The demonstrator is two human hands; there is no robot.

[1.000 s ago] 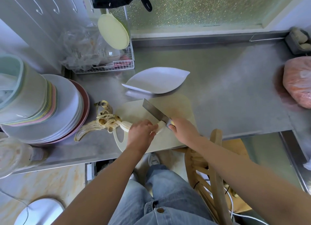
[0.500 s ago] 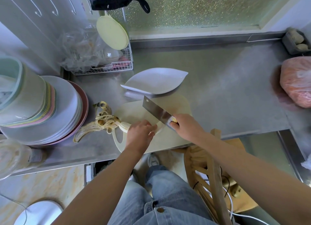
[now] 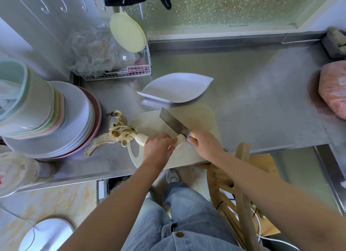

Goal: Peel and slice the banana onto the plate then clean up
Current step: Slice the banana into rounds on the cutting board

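Hardly anything has moved over the last second: both hands and the blade sit in almost the same places above the cutting board, with the blade tip perhaps a shade higher. The left hand lies over the peeled banana, its fingers curled down onto the fruit and pinning it to the board. The right hand is clamped round the handle of the knife, whose heel meets the banana's right end. The peel lies on the worktop, touching the banana's left end. The plate stands just behind the board, and no slices show on it, so slicing appears to be at its start. Chief hazard: the left fingertips sit very near the cutting line, and a downward stroke that drifts left could nick them. The soft fruit may squash or roll under too firm a hold, spoiling the slices. The board lies right at the worktop's front edge, so heavy pressure on that side could tip or slide it. Whether the blade has bitten in cannot be told.
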